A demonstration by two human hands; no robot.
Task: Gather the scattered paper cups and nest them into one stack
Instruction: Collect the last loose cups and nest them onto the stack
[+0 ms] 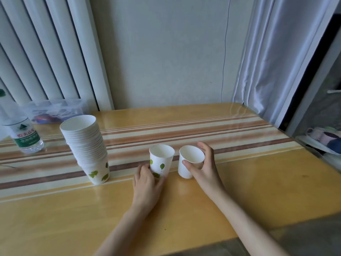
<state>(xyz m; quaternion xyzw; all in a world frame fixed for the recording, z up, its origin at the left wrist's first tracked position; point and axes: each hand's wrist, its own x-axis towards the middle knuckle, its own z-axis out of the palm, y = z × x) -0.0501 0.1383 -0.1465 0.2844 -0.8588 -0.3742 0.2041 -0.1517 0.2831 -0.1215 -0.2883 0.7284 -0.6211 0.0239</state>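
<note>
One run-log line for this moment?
left hand: on leaf cup | right hand: on plain cup | stack: upright, left

Soft, even daylight, moderately bright, no hard shadows. Glossy table picks up broad pale glare along its far edge and upper right corner, next to the curtain. Faint soft shadows under the cup stack and forearms. Strong wide-angle distortion: table edges bow, radiator ribs at upper left lean outward. Whole frame slightly soft and smeary; bottle at left edge is blurred, lower right corner dim and murky.
</note>
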